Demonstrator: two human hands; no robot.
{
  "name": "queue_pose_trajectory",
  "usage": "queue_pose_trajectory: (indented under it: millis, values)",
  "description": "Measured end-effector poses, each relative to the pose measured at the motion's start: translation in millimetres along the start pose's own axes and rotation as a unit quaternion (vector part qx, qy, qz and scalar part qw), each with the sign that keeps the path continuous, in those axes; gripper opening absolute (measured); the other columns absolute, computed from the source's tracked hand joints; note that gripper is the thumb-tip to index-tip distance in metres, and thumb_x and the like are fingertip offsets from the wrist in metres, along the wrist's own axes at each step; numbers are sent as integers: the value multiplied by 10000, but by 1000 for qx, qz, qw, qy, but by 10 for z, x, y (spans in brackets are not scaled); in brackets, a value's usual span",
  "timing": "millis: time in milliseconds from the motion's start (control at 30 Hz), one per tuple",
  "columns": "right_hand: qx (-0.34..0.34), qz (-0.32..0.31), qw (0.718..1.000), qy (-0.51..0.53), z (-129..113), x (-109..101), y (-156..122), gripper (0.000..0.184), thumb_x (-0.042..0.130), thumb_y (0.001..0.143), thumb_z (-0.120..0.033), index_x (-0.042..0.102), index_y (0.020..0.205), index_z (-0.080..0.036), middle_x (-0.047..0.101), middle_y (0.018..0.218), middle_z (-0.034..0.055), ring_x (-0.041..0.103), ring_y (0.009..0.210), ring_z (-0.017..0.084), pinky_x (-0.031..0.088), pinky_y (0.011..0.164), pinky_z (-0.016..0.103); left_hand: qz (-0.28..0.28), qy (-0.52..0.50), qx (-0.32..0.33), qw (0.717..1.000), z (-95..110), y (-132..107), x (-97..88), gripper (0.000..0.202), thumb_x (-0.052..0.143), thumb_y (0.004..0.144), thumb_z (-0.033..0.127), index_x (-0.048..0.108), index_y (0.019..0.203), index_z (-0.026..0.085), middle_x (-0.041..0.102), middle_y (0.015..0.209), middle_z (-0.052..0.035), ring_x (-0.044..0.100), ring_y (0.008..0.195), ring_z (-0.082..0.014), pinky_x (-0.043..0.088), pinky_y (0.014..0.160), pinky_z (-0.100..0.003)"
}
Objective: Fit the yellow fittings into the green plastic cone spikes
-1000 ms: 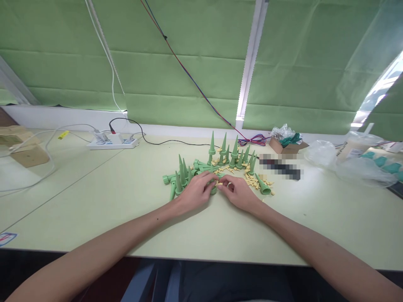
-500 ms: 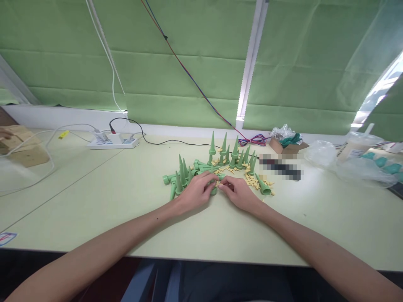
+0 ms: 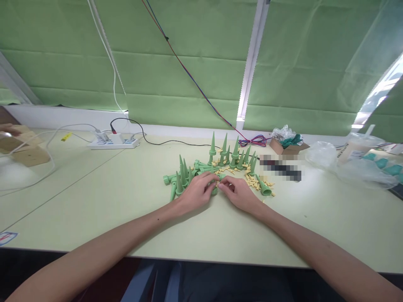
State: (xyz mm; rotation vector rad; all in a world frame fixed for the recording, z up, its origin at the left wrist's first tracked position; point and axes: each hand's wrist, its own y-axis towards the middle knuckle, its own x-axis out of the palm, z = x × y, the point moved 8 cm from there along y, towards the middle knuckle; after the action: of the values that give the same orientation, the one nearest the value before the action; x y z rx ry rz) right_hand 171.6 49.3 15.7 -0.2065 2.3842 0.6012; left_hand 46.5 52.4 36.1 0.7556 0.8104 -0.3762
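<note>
Fingertips of both my hands meet in front of a cluster of green plastic spikes. My left hand (image 3: 199, 189) is closed in a pinch, and a small yellow plastic piece (image 3: 217, 183) shows between its fingertips and those of my right hand (image 3: 238, 193). My right hand is also pinched closed on that piece. Just under my left fingers a bit of a green spike (image 3: 214, 191) shows, mostly hidden; whether it is held I cannot tell. Several upright green spikes (image 3: 235, 153) stand behind, and a pile of small yellow pieces (image 3: 252, 181) lies beyond my right hand.
One hollow green spike (image 3: 265, 188) lies right of the pile. A white power strip (image 3: 115, 144) with cables is at the back left. A cardboard box (image 3: 289, 147), plastic bags (image 3: 321, 153) and a cup (image 3: 357, 147) stand at the right. Another person's hand (image 3: 9, 129) is at far left.
My hands stay in nearly the same place, fingertips together. At the far left, the other person's hand has shifted slightly.
</note>
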Motion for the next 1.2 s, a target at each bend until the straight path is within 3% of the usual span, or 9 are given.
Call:
queue_pose_trajectory:
  millis: [167, 1200]
  values:
    - [-4, 7, 1000, -4, -20, -13, -3, 73, 593, 904, -258, 580, 865, -197, 642, 764, -8, 471, 539, 116, 354, 570, 270, -1, 5, -3, 1000, -14, 4, 5, 243, 435, 970, 122, 647, 1072, 182, 647, 977, -61, 607, 885, -189, 472, 772, -308]
    - [-13, -16, 1000, -7, -6, 21, -4, 213, 531, 948, -265, 568, 751, -194, 587, 635, -23, 456, 552, 127, 329, 565, 262, -6, 1, 7, 1000, 27, -1, -9, 224, 454, 963, 159, 667, 1029, 173, 650, 909, -60, 591, 734, -166, 478, 703, -302]
